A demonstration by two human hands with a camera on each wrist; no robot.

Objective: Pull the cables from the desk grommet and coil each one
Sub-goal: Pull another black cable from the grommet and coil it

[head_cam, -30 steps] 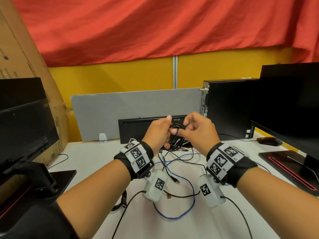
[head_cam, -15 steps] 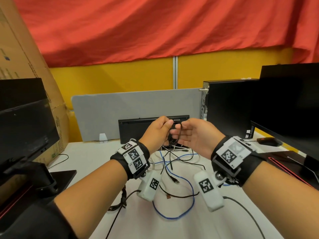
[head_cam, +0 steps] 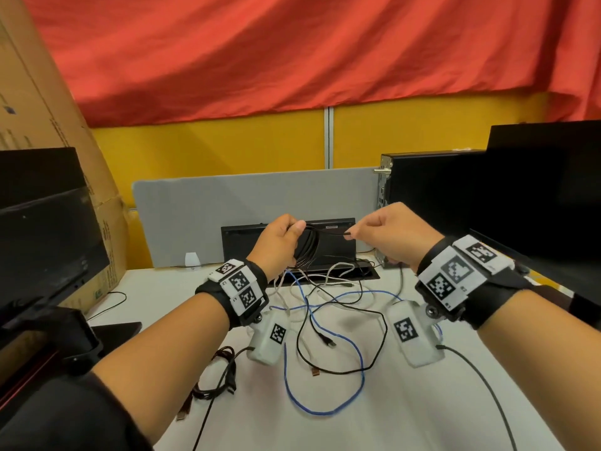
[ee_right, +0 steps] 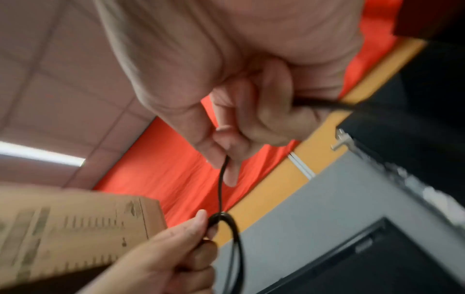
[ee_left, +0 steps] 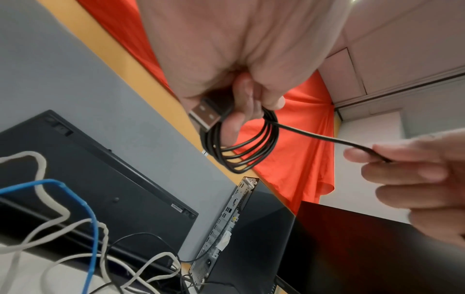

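Note:
My left hand (head_cam: 281,242) grips a coil of thin black cable (head_cam: 309,252) above the desk; the left wrist view shows several loops (ee_left: 247,147) and a USB plug (ee_left: 210,114) under the fingers. A straight run of that cable (head_cam: 328,233) stretches right to my right hand (head_cam: 374,232), which pinches it between thumb and forefinger, as the right wrist view shows at the cable (ee_right: 221,183). Below the hands, the grommet slot (head_cam: 364,275) lies at the desk's back edge, with white, blue and black cables (head_cam: 312,307) spilling from it.
A blue cable (head_cam: 325,408) and a black cable (head_cam: 374,359) loop loosely over the white desk (head_cam: 374,424). A coiled dark cable (head_cam: 218,379) lies at the left. Monitors stand left (head_cam: 42,242) and right (head_cam: 546,203), a computer tower (head_cam: 422,196) at the back right, a keyboard (head_cam: 328,242) leaning on the grey divider.
My hands were together at the coil; the right hand has drawn away to the right, stretching a length of the black cable taut from the coil.

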